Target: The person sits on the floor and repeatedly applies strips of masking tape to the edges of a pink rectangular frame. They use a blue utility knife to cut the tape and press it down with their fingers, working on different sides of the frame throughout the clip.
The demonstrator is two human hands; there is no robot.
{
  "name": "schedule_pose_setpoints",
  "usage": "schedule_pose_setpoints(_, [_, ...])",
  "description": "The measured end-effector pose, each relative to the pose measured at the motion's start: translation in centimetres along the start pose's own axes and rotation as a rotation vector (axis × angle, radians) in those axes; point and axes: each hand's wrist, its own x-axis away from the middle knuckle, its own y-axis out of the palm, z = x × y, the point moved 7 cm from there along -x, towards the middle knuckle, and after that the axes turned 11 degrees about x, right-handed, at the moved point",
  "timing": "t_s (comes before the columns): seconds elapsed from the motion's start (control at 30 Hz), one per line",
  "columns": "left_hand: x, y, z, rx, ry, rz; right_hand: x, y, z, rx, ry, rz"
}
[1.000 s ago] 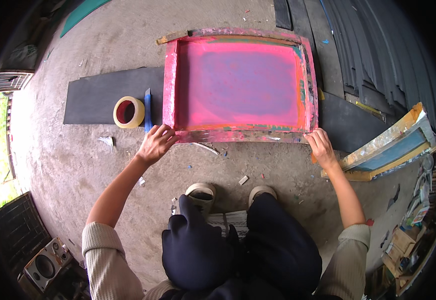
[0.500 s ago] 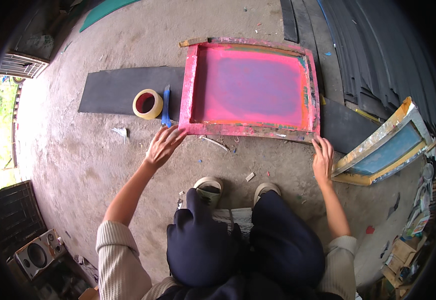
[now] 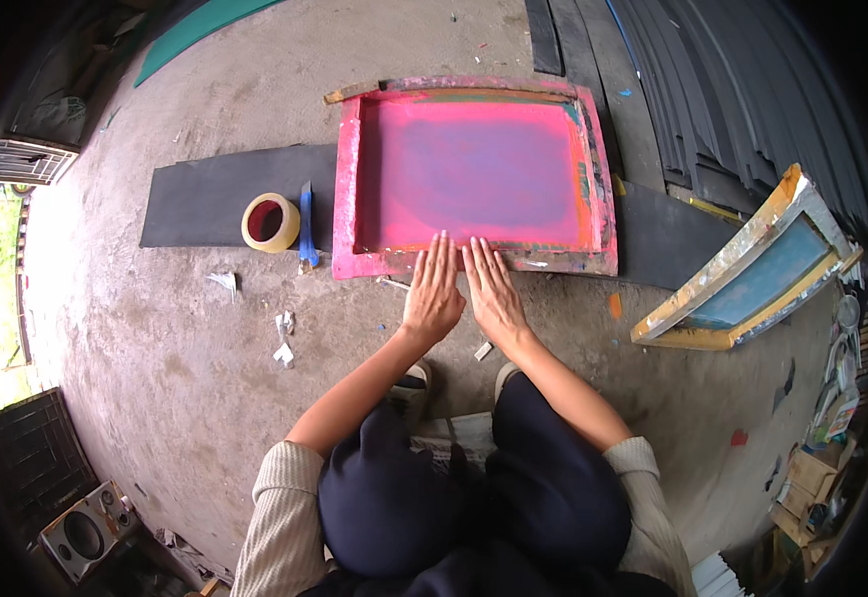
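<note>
Two flat hands, your left hand (image 3: 435, 297) and right hand (image 3: 494, 296), sit side by side at the near edge of the pink frame (image 3: 476, 174), gripping nothing; whether they press is unclear. It lies over a black sheet (image 3: 240, 192) on the floor (image 3: 195, 378). Uneven pushing could skid it leftward into the blue cutter (image 3: 307, 229).

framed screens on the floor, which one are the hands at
The pink-framed screen: the left hand and right hand are both at its near edge. The blue screen sits farther right, away from both hands.
</note>
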Motion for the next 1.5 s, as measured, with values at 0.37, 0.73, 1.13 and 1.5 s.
schedule_pose_setpoints(0.37, [6.0, -4.4, -7.3, -0.089, -0.348, 0.127, 7.2, -2.5, 13.4, 0.211, 0.458, -0.026])
schedule_pose_setpoints(0.73, [3.4, -2.2, -4.3, -0.061, -0.135, 0.066, 3.6, -0.5, 3.7, 0.147, 0.024, 0.040])
schedule_pose_setpoints(1.13, [3.9, -9.0, -8.7, -0.107, -0.054, 0.291, 6.1, -5.2, 17.3, 0.139, 0.297, 0.089])
schedule_pose_setpoints(1.5, [0.9, -4.4, -7.7, 0.079, 0.081, 0.089, -0.2, -0.6, 8.0, -0.072, 0.194, 0.147])
